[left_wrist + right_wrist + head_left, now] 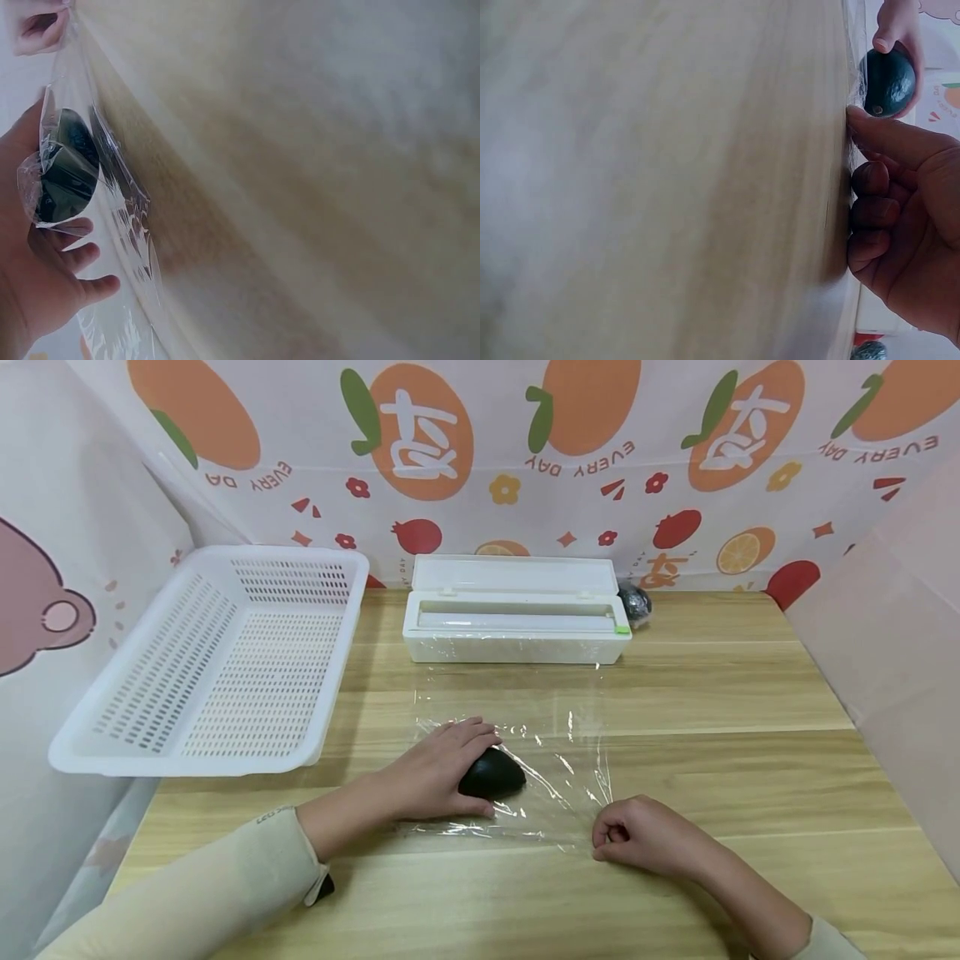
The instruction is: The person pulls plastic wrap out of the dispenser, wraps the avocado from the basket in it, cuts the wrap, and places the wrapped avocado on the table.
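Left hand (pixel 435 768) cupped over the dark avocado (pixel 491 774) on the cling film (pixel 517 760) spread on the desk (pixel 720 693); right hand (pixel 645 839) curled, pinching the film's near corner. Risked thin film clinging to itself or tearing if tugged unevenly. Read "EVERY DAY" on backdrop (pixel 600 458), mirrored.

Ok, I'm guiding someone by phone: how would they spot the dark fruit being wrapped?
Start at the white cling film dispenser box at the back of the wooden table. A clear sheet of film lies before it. On that sheet, under the left hand, sits the dark avocado, bare, unlike the wrapped one beside the box.
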### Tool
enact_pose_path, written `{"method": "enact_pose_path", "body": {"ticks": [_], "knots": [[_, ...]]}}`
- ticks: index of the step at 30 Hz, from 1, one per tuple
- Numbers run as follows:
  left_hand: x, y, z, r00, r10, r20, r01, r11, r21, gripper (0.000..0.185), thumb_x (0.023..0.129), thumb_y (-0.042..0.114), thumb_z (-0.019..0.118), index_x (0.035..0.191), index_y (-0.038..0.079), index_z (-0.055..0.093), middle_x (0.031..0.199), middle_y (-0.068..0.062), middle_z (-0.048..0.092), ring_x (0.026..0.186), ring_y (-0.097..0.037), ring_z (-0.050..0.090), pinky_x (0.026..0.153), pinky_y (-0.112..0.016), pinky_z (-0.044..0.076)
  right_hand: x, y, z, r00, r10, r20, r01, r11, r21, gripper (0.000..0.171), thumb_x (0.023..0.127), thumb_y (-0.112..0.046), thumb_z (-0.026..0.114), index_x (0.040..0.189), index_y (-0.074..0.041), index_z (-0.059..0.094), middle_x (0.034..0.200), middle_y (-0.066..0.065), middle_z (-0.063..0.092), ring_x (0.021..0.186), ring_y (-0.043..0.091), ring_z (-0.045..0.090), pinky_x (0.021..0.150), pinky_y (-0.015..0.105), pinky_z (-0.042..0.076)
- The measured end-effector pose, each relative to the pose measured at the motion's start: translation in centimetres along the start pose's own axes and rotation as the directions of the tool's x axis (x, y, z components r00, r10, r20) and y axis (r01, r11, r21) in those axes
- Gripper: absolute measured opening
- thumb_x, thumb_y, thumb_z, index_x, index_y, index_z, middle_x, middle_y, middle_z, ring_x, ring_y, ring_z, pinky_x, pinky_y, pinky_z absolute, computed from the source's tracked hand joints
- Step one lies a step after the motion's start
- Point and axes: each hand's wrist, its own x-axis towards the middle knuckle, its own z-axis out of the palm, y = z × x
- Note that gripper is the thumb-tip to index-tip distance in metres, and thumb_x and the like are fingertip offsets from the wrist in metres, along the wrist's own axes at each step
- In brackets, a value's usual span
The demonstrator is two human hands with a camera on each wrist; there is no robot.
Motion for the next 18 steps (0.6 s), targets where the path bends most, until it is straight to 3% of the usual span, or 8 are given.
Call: {"method": "enact_pose_path", "body": {"ticks": [8,18], "knots": [[-0.1,0.4,0.0,0.997,-0.008,-0.071,0.009,1.000,0.015,0.072,0.076,0.055,0.076,0.130,0.012,0.055,0.122,-0.005,0.058,0.115,-0.023,0.051,0.097,-0.042,0.045,0.0,-0.1,0.0,1.000,-0.001,0.002,0.001,1.000,-0.004,0.018,0.084,-0.022,0.078,0.076,-0.028,0.063,0.061,-0.019,0.044,0.058,-0.007,0.041,0.055,0.017,0.042],[0.2,1.4,0.2,0.999,-0.013,-0.042,0.012,1.000,-0.028,0.076,0.075,0.053,0.079,0.134,0.011,0.054,0.121,-0.002,0.057,0.111,-0.022,0.052,0.105,-0.041,0.041,-0.1,0.1,0.0,1.000,-0.024,-0.005,0.024,1.000,-0.001,0.016,0.084,-0.024,0.078,0.077,-0.028,0.065,0.062,-0.020,0.045,0.058,-0.007,0.042,0.054,0.017,0.043]]}}
